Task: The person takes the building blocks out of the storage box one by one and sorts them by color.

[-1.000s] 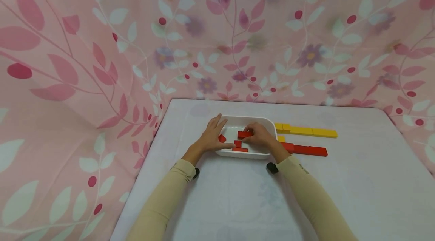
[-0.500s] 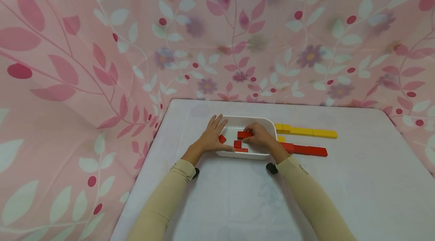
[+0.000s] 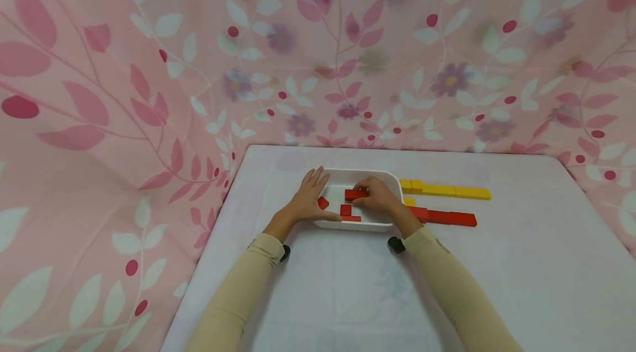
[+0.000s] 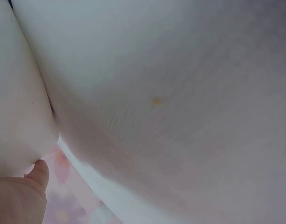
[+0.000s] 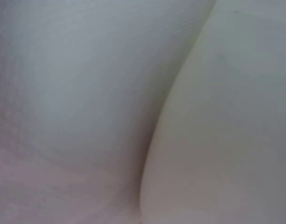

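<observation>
A white tray [image 3: 375,227] sits on the table with several red blocks in it. My right hand [image 3: 377,197] reaches into its right half, and its fingers pinch an oblong red block [image 3: 355,195]. Over the tray's left end my left hand [image 3: 307,203] rests with fingers extended and thumb reaching along the near wall. Close to that thumb are a small square red block [image 3: 345,210] and a flat red block [image 3: 351,219]. Another red block [image 3: 323,203] lies beside the left palm, partly covered. The left wrist view catches only part of a hand [image 4: 24,198]; the right wrist view is blurred sleeve and cloth.
To the right of the tray, a row of yellow blocks [image 3: 454,191] and a row of red blocks [image 3: 452,218] extend rightward. A short yellow block [image 3: 409,202] lies between them. A pink floral curtain [image 3: 348,65] stands behind the white-covered table [image 3: 338,297].
My left thumb has shifted slightly toards the tray's near wall, baring more of the small square block. The right hand keeps its pinch on the oblong red block. The head view has shifted slightly.
</observation>
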`<state>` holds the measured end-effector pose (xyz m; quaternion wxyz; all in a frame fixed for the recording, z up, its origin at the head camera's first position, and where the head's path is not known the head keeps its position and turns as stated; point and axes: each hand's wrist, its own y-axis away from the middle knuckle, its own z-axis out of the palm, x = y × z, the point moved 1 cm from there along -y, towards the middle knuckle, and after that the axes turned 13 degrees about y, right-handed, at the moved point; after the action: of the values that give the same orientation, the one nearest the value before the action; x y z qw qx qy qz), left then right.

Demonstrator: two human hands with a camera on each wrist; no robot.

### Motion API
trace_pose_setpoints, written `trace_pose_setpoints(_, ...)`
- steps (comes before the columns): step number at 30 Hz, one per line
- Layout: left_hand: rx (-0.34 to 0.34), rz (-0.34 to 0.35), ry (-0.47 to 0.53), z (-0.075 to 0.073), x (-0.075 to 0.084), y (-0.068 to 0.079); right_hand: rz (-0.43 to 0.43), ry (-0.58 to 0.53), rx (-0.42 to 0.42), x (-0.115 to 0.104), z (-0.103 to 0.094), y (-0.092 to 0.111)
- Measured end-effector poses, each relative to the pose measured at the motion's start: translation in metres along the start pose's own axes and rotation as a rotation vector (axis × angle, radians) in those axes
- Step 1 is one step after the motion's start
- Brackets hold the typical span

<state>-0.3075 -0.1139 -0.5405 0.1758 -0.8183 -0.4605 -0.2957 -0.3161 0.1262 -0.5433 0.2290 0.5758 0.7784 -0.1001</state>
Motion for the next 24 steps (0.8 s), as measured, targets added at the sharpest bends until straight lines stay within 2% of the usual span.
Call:
trace_pose_setpoints(9, -0.022, -0.008, -0.011, -0.0011, -0.0015, -0.001, -0.003, 0.004, 0.026, -0.003, -0.0006, 0.0008)
trace_pose_setpoints(15, -0.017, -0.026, -0.023, -0.0018, -0.0013, -0.0007, -0.049, 0.003, 0.039, -0.0093, -0.0031, 0.003)
trace_pose_setpoints(24, -0.033, -0.049, -0.013, -0.0014, 0.0043, -0.001, -0.062, -0.002, 0.102, -0.0063, -0.0038, 0.006)
